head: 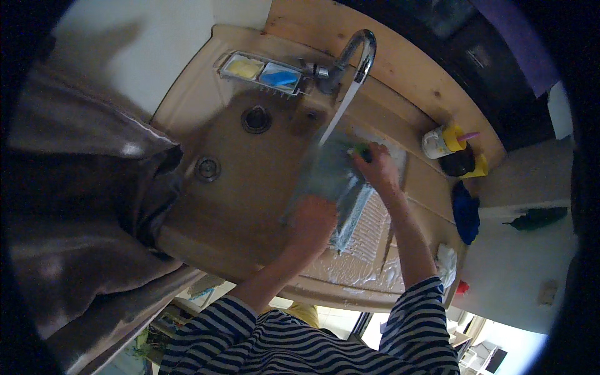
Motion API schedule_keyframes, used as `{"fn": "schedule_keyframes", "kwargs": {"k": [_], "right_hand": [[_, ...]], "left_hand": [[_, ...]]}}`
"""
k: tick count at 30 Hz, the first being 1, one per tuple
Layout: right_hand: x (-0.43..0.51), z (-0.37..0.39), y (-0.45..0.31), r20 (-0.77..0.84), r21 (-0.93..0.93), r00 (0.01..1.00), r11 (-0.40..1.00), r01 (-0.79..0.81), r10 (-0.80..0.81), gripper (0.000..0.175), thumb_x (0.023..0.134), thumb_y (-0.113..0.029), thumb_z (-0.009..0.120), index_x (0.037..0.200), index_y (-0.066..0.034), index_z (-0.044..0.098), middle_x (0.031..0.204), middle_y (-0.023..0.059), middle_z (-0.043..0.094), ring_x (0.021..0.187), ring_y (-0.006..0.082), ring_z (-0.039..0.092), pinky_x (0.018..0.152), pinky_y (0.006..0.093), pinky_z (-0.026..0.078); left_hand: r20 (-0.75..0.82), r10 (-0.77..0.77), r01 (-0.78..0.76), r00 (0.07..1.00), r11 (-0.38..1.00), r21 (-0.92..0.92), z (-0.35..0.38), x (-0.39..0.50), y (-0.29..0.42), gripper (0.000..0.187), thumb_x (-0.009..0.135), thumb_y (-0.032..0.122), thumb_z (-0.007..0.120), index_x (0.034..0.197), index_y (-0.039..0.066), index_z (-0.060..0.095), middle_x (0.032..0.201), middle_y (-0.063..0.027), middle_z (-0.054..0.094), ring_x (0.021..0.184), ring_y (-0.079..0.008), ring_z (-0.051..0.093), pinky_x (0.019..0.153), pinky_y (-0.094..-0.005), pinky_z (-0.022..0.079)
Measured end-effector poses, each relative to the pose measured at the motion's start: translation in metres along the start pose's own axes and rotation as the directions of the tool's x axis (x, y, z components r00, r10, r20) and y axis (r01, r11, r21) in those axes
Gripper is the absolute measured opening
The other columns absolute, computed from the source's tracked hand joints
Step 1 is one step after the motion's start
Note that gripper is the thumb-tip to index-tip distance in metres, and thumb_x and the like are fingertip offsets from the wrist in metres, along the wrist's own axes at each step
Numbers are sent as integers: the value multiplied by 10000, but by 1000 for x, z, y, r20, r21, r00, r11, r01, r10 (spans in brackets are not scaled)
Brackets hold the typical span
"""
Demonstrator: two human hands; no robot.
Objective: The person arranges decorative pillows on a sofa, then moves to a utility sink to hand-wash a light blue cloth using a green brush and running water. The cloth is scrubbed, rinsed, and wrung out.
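Observation:
Over the beige sink [225, 206], a blurred grey-green, translucent-looking item [323, 164] is tilted under the running water. Its exact kind cannot be told; soapy foam runs along one lower edge. My left hand [315, 218] grips its near side, fingers mostly hidden and smeared by motion. Against its right part, my right hand [380, 168] holds a small green scrubber [362, 151], largely covered by the fingers. A stream falls from the curved chrome faucet [368, 51] onto the item's far part.
Foam wets the ribbed drainboard [375, 225]. Behind the basin, a wire rack [260, 75] holds yellow and blue pieces. A white bottle with yellow cap [438, 140] and a blue cloth [465, 213] sit at right. Dark curtain-like fabric [84, 225] hangs at left.

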State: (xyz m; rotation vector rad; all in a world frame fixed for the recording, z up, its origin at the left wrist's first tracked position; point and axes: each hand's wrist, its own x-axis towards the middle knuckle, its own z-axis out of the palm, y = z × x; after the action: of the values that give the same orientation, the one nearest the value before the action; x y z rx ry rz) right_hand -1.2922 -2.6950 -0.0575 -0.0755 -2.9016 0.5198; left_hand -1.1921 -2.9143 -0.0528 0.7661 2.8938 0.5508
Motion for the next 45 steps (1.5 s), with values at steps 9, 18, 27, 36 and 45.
{"fn": "schedule_keyframes", "kwargs": {"k": [9,18,27,36,45], "right_hand": [[-20,-47,-7,-138,139,980,982,-127,146,479,848,-458,734,1143,-91,646,1065,173,648,900,380,676,744,480,553],[22,20,-35,-20,-218,985,962,166,-174,494,853,-480,681,1198,-134,612,983,133,649,815,359,674,648,469,549],[-28,29,-122,228,-97,874,883,459,-429,548,838,-570,667,1144,-117,625,961,139,688,758,314,710,573,454,562],[84,33,-21,-135,-213,963,956,201,-233,567,855,-560,655,1219,-132,575,1063,151,666,842,365,697,655,493,560],[-70,-3,-48,82,-58,973,974,219,-214,575,863,-538,653,1298,-168,585,1049,147,661,808,357,696,642,478,559]], "left_hand": [[-252,149,-174,956,982,-79,12,-22,27,528,827,290,705,1259,4,604,1301,-226,567,1242,-374,516,1031,-517,426],[-39,148,-153,988,970,-190,4,-69,31,676,872,401,689,1345,-58,540,1497,-230,431,1395,-406,366,1166,-522,306],[30,267,-259,963,953,-155,23,-78,30,675,873,391,696,1342,-70,541,1515,-239,400,1411,-433,354,1172,-509,324],[-21,318,-315,948,946,68,-2,-77,31,698,902,465,644,1365,-44,529,1502,-254,414,1384,-443,374,1158,-498,338],[-76,306,-312,949,946,-90,9,-76,28,721,895,460,637,1391,-44,496,1448,-288,434,1346,-470,401,1140,-520,353]]}}
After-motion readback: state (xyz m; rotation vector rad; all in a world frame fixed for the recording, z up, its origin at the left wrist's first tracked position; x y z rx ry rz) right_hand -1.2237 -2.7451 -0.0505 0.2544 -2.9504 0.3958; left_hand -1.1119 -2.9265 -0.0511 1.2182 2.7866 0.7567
